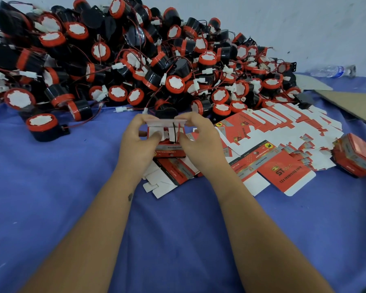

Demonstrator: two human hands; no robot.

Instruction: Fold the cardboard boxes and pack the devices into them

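Head view, hands: the left hand [138, 137] and the right hand [195, 137] both pinch the top flap of one small red and white box [167, 142], which they hold between them just above the blue tabletop [72, 187].
Box in hand: it stands upright and already folded into shape, with its white lid flap raised; red and black wires [176, 132] run down into the opening (so I judge a device is already inside, though I cannot see its body).
Step in hand: closing the lid, by my reading; the flap is not yet tucked.
Done so far: one closed box [356, 158] lies at the right edge of the tabletop, well apart from the hands.
Left, boxes: a fanned spread of flat box blanks [283, 140] lies just right of the hands, and one more flat blank [169, 176] sits beneath them, all unfolded.
Left, devices: a big heap of black and red horns [135, 60] fills the back of the tabletop, wires tangled, none boxed.
Progress: barely begun, judging by the heap against the single finished box.
Also there: a plastic bottle [328, 71] lying at the far right, and brown cardboard sheets [351, 104] beside it.
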